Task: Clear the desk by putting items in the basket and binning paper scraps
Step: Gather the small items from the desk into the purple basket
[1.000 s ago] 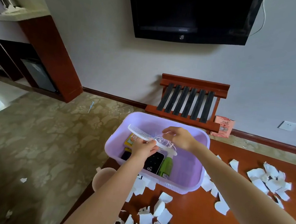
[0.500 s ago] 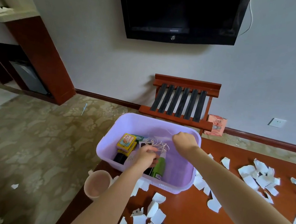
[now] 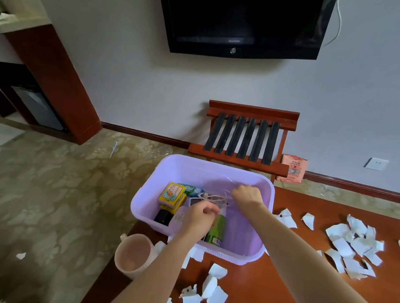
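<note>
My fingers of both hands, left hand (image 3: 199, 216) and right hand (image 3: 247, 195), are curled low inside the basket (image 3: 238, 252); the comb has gone down, paper scraps (image 3: 351, 244) remain.

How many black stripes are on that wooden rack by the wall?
6. The black straps run side by side across the wooden rack, left to right, beyond the purple basket. None looks hidden.
</note>
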The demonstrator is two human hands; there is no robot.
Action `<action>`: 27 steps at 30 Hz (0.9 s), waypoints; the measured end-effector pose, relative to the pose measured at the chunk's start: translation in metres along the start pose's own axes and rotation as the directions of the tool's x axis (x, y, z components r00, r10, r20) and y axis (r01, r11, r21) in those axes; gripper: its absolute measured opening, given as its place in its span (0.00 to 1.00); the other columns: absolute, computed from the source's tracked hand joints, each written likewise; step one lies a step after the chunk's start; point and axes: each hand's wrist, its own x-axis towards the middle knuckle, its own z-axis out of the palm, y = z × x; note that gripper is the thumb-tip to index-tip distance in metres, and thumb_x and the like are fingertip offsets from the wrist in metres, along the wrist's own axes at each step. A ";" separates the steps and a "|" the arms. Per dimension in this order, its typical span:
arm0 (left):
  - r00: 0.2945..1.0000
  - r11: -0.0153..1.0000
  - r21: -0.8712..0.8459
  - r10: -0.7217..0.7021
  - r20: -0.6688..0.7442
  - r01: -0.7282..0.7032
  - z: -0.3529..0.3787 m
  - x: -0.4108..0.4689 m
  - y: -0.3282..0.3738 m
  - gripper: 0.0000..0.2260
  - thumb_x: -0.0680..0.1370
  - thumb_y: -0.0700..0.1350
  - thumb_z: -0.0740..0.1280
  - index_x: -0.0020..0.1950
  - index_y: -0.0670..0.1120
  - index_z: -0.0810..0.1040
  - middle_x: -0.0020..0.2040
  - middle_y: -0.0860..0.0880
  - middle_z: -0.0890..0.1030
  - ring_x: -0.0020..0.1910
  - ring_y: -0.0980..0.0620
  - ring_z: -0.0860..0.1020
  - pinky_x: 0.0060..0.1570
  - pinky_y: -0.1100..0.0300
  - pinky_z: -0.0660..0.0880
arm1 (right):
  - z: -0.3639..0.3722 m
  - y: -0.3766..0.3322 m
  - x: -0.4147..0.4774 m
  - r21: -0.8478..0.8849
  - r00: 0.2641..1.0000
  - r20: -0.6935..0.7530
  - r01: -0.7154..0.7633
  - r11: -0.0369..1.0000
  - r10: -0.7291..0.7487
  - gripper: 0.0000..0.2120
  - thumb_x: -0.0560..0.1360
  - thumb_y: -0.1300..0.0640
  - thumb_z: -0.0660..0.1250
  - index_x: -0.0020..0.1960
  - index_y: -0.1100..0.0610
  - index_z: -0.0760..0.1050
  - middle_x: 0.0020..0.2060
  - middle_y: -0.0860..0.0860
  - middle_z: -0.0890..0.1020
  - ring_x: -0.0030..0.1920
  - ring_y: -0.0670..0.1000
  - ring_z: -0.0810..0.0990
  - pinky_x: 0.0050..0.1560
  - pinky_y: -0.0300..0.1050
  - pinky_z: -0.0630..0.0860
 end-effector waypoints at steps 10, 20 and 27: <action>0.999 0.984 -0.174 -0.036 -0.031 0.030 0.002 -0.011 0.023 0.11 0.77 0.36 0.62 0.40 0.50 0.76 0.39 0.51 0.79 0.34 0.57 0.75 0.36 0.64 0.73 | -0.009 0.046 -0.051 0.502 0.940 -0.290 -0.008 0.865 0.177 0.18 0.76 0.67 0.56 0.63 0.58 0.75 0.62 0.56 0.76 0.59 0.56 0.76 0.56 0.47 0.76; 0.997 0.979 -0.196 0.068 0.036 -0.059 0.070 -0.049 0.089 0.08 0.79 0.37 0.59 0.49 0.45 0.77 0.45 0.49 0.79 0.38 0.56 0.76 0.40 0.64 0.74 | 0.014 0.105 -0.162 0.775 0.836 -0.280 -0.093 0.625 0.472 0.13 0.78 0.66 0.61 0.58 0.59 0.79 0.61 0.53 0.79 0.59 0.53 0.78 0.56 0.40 0.75; 0.972 0.987 -0.143 0.105 0.211 -0.075 0.140 -0.095 0.127 0.06 0.79 0.38 0.61 0.49 0.47 0.76 0.47 0.50 0.78 0.39 0.56 0.75 0.39 0.66 0.73 | 0.058 0.159 -0.238 0.832 0.787 -0.112 -0.259 0.490 0.606 0.15 0.76 0.68 0.60 0.56 0.59 0.81 0.58 0.54 0.81 0.55 0.53 0.80 0.48 0.37 0.74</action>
